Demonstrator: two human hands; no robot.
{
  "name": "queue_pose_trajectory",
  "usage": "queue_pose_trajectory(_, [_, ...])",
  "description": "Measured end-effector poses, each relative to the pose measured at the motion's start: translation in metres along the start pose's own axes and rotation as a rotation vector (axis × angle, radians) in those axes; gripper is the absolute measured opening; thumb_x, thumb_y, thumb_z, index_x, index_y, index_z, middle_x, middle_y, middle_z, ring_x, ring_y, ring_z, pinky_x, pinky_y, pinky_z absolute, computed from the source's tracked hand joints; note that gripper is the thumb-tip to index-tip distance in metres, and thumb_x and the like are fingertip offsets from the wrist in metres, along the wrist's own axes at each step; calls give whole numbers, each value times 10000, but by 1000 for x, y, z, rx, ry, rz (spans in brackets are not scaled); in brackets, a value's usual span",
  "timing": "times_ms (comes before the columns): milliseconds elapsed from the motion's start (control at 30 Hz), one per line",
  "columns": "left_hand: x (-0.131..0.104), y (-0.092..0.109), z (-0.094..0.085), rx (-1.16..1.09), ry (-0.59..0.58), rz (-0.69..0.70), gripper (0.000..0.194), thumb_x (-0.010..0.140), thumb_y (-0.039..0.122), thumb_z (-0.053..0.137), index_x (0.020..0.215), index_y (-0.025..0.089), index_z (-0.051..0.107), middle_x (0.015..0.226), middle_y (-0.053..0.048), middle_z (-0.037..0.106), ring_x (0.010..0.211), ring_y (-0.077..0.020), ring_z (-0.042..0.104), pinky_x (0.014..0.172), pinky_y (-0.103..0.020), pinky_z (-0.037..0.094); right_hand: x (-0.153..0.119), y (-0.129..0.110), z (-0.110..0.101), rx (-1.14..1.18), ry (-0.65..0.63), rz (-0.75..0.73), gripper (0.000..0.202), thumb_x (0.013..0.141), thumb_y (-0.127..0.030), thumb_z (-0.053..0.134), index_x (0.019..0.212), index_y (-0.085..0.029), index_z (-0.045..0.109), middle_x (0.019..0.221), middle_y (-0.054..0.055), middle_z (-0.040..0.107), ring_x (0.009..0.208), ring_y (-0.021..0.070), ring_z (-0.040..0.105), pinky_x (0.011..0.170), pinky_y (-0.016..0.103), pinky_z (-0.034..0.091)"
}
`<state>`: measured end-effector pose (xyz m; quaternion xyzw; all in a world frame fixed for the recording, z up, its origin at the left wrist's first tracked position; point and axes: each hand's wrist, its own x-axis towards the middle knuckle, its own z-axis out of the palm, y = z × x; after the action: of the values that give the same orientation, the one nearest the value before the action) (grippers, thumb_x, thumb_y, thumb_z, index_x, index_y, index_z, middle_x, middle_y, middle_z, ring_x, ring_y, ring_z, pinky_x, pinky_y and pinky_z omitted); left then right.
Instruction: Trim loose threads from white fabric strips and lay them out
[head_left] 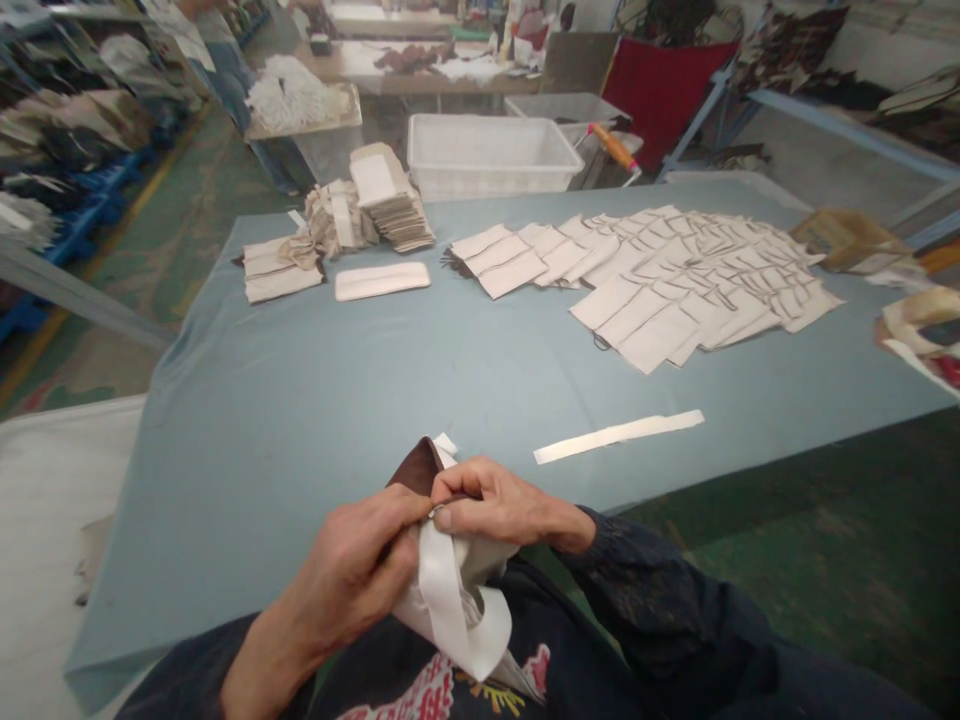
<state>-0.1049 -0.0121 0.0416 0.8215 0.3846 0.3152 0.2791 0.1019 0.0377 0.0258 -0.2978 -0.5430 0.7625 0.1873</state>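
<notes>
Close to my body, at the table's near edge, both hands pinch one fabric piece. This fabric piece (pixel 417 464) has a dark brown side and a beige side. A white strip (pixel 444 585) hangs from it in a loop below my fingers. My left hand (pixel 352 555) is closed on the piece from the left. My right hand (pixel 501 503) grips the edge right beside it, thumb and forefinger pressed together. The exact spot between the fingertips is hidden. Farther right on the table lies a flat cream strip (pixel 619 436).
Overlapping beige fabric pieces (pixel 705 280) cover the table's back right. At the back left stand a stack of beige pieces (pixel 390 195), a crumpled bundle (pixel 339 218) and a flat rounded panel (pixel 383 281). Behind the blue-covered table (pixel 315 400) is a white plastic bin (pixel 491 155).
</notes>
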Motion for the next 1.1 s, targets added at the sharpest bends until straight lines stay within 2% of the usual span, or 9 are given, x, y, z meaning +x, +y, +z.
queue_pose_trajectory(167, [1,-10,6,74,52,214,257,958,35,438,1142,156,571,905,-74,689,741,-139,625,633,-212,475,2,12,4,228,14,47,222,728,-379,638,713,-168,570,571,-58,434,495,76,325,448,213,231])
queue_pose_trajectory(333, [0,-13,9,54,99,226,267,955,29,457,1146,166,584,953,-68,699,791,-137,650,693,-206,496,3,4,5,184,35,70,161,702,-322,608,695,-172,548,567,-67,417,506,73,316,463,206,248])
queue_pose_trajectory(400, [-1,-8,4,-50,103,96,244,974,61,461,1121,206,591,898,-10,698,738,-112,644,670,-182,483,0,-6,3,26,35,6,121,726,-285,592,716,-166,574,595,-59,462,530,76,361,486,202,287])
queue_pose_trajectory(500, [2,0,-10,-180,33,-235,207,1049,201,416,1042,239,619,817,41,668,685,-99,617,618,-167,453,-7,-19,1,-354,134,-233,73,735,-165,560,732,-159,632,627,-45,532,560,80,433,536,212,320])
queue_pose_trajectory(600, [13,4,-25,-294,-130,-381,400,1087,340,323,850,208,617,730,38,585,642,-108,541,581,-194,405,-13,-27,-1,-707,215,-475,120,772,-109,579,777,-165,685,648,-31,590,589,95,482,579,234,339])
queue_pose_trajectory(667, [23,3,-31,-355,-232,-372,443,1077,392,338,741,194,549,671,48,490,595,-104,452,550,-209,357,-16,-31,-2,-836,206,-532,128,846,-127,584,828,-167,704,674,-15,617,624,114,512,609,252,361])
queue_pose_trajectory(800, [34,-3,-34,-402,-348,-337,419,1035,410,460,677,193,462,626,69,388,557,-92,357,506,-218,286,-20,-37,-5,-965,164,-513,125,947,-198,607,899,-163,717,701,-4,630,673,136,557,641,276,377])
queue_pose_trajectory(967, [31,-13,-32,-307,-373,-248,367,1027,336,511,692,189,497,591,85,394,527,-77,382,503,-218,278,-22,-36,-7,-995,136,-537,135,977,-201,603,934,-157,724,713,-1,646,677,138,574,639,275,382])
queue_pose_trajectory(1100, [25,-7,-30,-86,-344,-73,294,1049,235,461,757,205,475,639,83,434,550,-86,415,529,-241,292,-20,-26,-10,-933,118,-550,184,1004,-234,576,952,-158,735,716,7,662,656,136,572,624,269,391])
